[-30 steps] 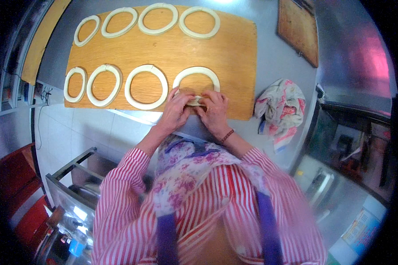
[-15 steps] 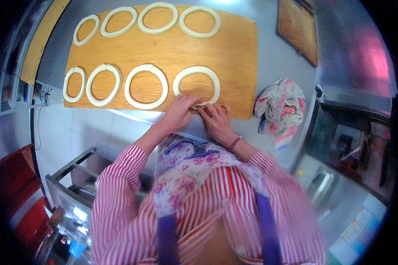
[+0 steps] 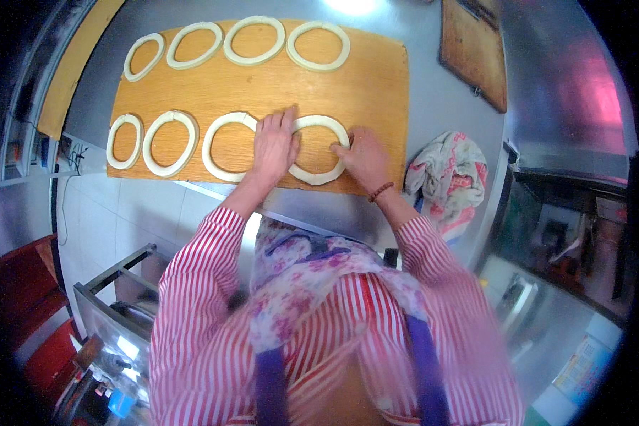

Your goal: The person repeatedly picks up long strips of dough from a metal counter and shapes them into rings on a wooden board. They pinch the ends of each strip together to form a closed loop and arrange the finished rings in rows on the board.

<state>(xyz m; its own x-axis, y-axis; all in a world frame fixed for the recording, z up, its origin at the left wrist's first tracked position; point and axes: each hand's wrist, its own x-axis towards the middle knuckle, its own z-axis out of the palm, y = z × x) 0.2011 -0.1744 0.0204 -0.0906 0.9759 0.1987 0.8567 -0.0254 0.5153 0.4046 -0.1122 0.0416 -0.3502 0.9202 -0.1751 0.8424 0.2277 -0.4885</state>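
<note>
Pale dough rings (image 3: 170, 170) lie in two rows on a wooden board (image 3: 248, 91). The rightmost ring of the near row (image 3: 316, 179) is between my hands. My left hand (image 3: 275, 148) is closed over its left side, fingertips pointing up the board and covering part of that edge. My right hand (image 3: 364, 157) pinches its right side, with the thumb reaching inside the ring. A small seam shows at the ring's near edge.
A crumpled red-and-white cloth (image 3: 447, 177) lies right of the board on the steel table (image 3: 444, 121). A darker wooden board (image 3: 472, 60) rests at the back right. A metal frame (image 3: 121, 277) stands at lower left, near red chairs (image 3: 28, 277).
Both hands have left the ring's near edge, where they were together, and moved up and apart to its left and right sides, uncovering the near seam.
</note>
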